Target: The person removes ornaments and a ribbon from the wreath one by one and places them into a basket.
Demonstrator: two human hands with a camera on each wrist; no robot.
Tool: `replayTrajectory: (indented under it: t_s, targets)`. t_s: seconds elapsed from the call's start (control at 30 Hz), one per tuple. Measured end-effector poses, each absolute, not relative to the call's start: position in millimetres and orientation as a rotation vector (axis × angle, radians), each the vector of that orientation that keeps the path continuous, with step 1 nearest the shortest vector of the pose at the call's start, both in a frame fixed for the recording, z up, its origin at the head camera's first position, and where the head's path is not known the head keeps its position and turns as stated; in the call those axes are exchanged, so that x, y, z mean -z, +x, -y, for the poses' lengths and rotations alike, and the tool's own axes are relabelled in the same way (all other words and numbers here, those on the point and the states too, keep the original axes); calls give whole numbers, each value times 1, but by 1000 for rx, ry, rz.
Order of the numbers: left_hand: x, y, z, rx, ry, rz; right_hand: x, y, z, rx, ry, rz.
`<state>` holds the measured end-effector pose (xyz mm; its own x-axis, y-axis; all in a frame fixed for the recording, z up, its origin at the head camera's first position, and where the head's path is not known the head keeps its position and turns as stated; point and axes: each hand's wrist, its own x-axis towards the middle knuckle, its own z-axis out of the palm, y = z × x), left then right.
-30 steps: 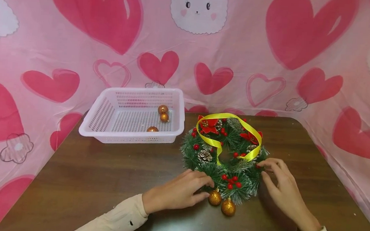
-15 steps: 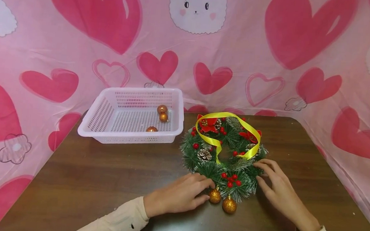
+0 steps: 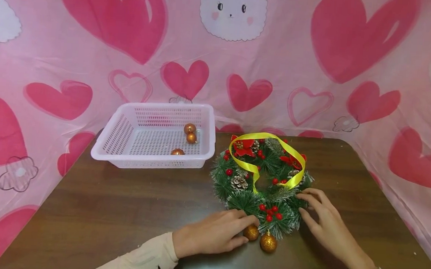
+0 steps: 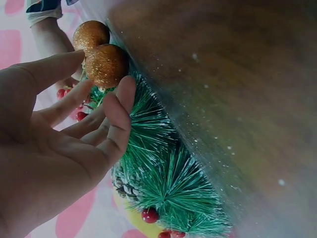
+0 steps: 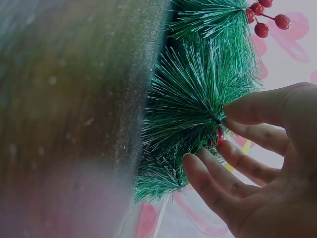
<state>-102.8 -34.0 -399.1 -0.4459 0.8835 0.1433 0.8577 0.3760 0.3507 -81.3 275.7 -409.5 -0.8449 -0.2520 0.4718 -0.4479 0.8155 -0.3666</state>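
A green wreath [image 3: 242,201] with red berries, pinecones and red flowers lies on the table, a loop of yellow ribbon [image 3: 274,137] across its top. Two glittery gold baubles, a left bauble [image 3: 252,233] and a right bauble [image 3: 268,242], sit at its near edge. My left hand [image 3: 215,233] is at the left bauble, index finger over its top and thumb beside it; in the left wrist view the loosely bent fingers [image 4: 119,116] do not close round it. At the wreath's right edge, my right hand [image 3: 328,225] rests its relaxed fingers [image 5: 198,171] against the greenery.
A white plastic basket [image 3: 154,163] stands at the back left of the brown table [image 3: 122,211]. Inside it lie three shiny copper-coloured baubles [image 3: 190,128]. A pink cloth [image 3: 280,52] with hearts hangs behind the table.
My left hand has moved slightly right and nearer, its index finger now over the left bauble. My right fingers have shifted a little left and down along the wreath's edge.
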Motion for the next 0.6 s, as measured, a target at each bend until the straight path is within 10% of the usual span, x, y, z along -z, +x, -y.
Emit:
replayTrajectory:
  t_s: [0.6]
  targets:
    - [396, -105, 34, -605, 1623, -2515, 406, -81, -276, -642, 554, 2581]
